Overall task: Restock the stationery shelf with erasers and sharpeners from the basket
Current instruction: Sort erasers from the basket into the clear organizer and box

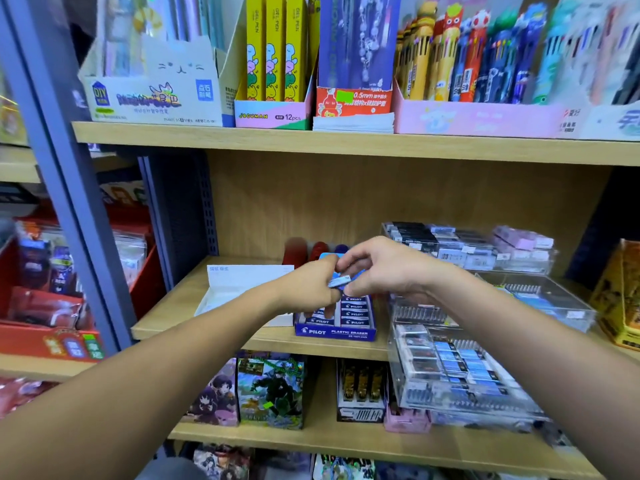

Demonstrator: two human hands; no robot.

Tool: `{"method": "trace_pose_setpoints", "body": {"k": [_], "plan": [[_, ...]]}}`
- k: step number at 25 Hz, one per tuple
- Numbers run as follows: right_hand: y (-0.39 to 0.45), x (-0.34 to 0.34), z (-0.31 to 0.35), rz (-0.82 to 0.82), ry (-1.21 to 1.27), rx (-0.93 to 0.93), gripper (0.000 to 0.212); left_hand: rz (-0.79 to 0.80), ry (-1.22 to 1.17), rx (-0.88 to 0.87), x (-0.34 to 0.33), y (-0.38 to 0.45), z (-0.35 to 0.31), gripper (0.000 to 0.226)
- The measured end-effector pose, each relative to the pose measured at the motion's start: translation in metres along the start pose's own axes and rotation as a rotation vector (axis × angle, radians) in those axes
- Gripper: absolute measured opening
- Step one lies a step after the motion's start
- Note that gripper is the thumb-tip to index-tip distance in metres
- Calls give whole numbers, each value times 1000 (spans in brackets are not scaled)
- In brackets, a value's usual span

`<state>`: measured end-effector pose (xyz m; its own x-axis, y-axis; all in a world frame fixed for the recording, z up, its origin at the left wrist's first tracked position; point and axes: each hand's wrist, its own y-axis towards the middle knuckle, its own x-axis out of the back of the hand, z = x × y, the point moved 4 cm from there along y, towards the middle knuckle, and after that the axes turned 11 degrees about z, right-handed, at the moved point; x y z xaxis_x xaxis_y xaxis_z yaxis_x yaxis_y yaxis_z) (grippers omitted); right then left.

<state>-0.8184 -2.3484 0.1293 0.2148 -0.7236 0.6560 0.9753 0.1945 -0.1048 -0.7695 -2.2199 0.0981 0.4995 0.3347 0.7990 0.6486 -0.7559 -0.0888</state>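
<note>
Wooden shelf boards [221,322] ran across a blue metal frame [65,188], packed above with pen boxes [273,64]. On the middle board, both hands met just over the blue Pilot eraser box [335,332], which sat at the front edge. The left hand [306,287] and right hand [384,268] had fingers curled, pinching one small eraser [340,280] between them. Clear trays [460,368] crowded the right; a white open box [242,282] lay left, touching.

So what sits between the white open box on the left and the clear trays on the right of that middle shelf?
In the head view, the blue eraser box sits between the white box and the clear trays, with both hands above it.
</note>
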Motion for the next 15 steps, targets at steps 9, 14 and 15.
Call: {"method": "trace_pose_setpoints", "body": {"k": [9, 14, 15], "plan": [[-68, 75, -41, -233, 216, 109, 18, 320, -976, -20, -12, 22, -58, 23], [-88, 121, -57, -342, -21, 134, 21, 131, -848, -66, -10, 72, -103, 10], [-89, 130, -60, -362, -88, 129, 23, 97, -823, -61, -9, 82, -111, 11]]}}
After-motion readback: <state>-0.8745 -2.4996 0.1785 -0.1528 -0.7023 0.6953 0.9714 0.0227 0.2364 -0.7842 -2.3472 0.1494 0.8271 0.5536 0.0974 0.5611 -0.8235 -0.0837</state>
